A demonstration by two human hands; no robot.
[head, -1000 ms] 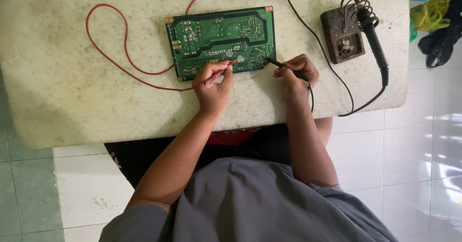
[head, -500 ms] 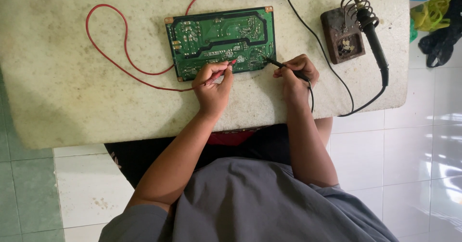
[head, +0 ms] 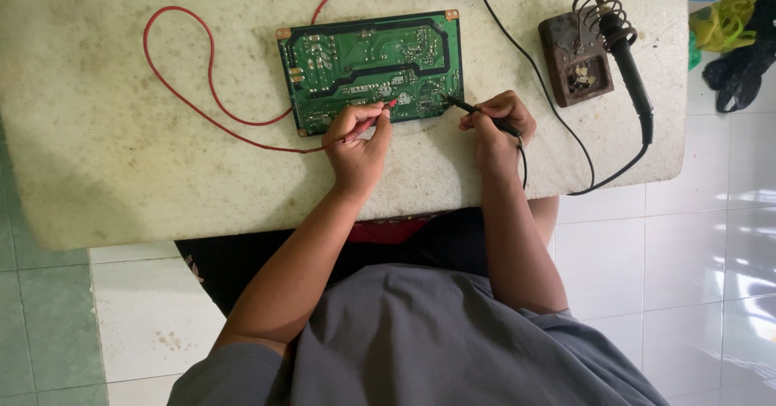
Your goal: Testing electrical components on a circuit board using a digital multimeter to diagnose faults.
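A green circuit board [head: 368, 63] lies solder side up on a stained white table [head: 121, 164]. My left hand [head: 357, 143] pinches a red test probe [head: 368, 122], its tip touching the board's near edge. My right hand [head: 499, 123] grips a black test probe [head: 462, 105] whose tip rests on the board's lower right corner. A red lead [head: 174, 91] loops across the table to the left. A black lead [head: 525, 67] runs from my right hand toward the table's far edge.
A soldering iron [head: 626, 58] rests in a coil holder on a brown block stand [head: 575, 58] at the right. Its black cord curves along the table's near right edge. White and green floor tiles surround the table. Dark and yellow items [head: 731, 46] lie at far right.
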